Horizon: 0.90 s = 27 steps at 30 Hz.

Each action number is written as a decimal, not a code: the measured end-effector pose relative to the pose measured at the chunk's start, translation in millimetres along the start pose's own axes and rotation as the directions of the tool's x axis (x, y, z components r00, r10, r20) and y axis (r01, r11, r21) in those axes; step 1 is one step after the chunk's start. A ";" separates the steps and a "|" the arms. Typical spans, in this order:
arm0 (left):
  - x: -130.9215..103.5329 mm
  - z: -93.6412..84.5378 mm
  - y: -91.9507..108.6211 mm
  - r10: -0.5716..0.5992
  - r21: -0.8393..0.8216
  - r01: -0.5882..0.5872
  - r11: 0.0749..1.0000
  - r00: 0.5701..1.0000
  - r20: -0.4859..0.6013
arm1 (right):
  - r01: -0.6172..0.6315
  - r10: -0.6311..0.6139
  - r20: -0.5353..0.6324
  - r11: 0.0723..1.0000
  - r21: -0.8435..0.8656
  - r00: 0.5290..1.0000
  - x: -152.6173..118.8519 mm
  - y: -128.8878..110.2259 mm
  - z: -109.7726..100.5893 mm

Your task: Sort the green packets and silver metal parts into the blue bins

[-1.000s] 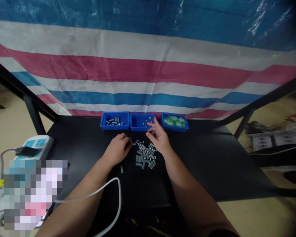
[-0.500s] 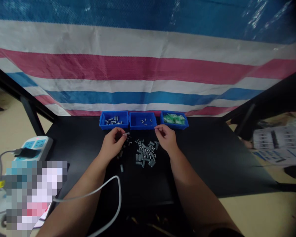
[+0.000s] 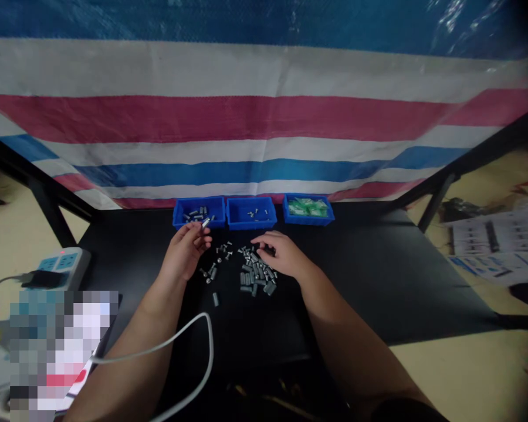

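My left hand (image 3: 185, 249) pinches a small silver metal cylinder (image 3: 205, 223) between thumb and fingertips, at the front edge of the left blue bin (image 3: 220, 218). That bin holds several similar cylinders. My right hand (image 3: 283, 253) hovers at the upper right of a pile of metal cylinders and screws (image 3: 259, 275), thumb and forefinger apart, with nothing visible between them. Below and right of my left hand lie several loose screws (image 3: 223, 251). A single cylinder (image 3: 215, 299) rests nearer to me.
The middle blue bin (image 3: 251, 221) holds a few screws; the right blue bin (image 3: 308, 220) holds green-and-clear packets. A white cable (image 3: 212, 346) loops across my left forearm. At left are a power strip (image 3: 68, 266) and a blurred-out item. A striped sheet (image 3: 264, 117) hangs behind the table.
My left hand has moved up and left toward the left bin, carrying the cylinder. My right hand has come down and left to the pile, its fingers opening.
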State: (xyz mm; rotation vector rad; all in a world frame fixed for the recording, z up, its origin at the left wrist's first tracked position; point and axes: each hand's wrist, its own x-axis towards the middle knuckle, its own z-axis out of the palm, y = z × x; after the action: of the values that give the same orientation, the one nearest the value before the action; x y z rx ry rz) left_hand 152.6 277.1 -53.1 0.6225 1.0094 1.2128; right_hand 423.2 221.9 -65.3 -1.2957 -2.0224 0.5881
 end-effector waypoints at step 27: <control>-6.2 -3.6 -3.3 0.189 0.093 -0.234 0.968 0.918 0.348 | 0.004 0.003 0.069 0.995 -0.099 0.998 6.5 8.1 14.3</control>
State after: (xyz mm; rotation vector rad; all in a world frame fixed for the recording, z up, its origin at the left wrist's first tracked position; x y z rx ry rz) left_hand 150.7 269.8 -55.7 1.0300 0.7487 1.1807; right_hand 415.9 230.8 -78.7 -1.3497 -2.1326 0.5449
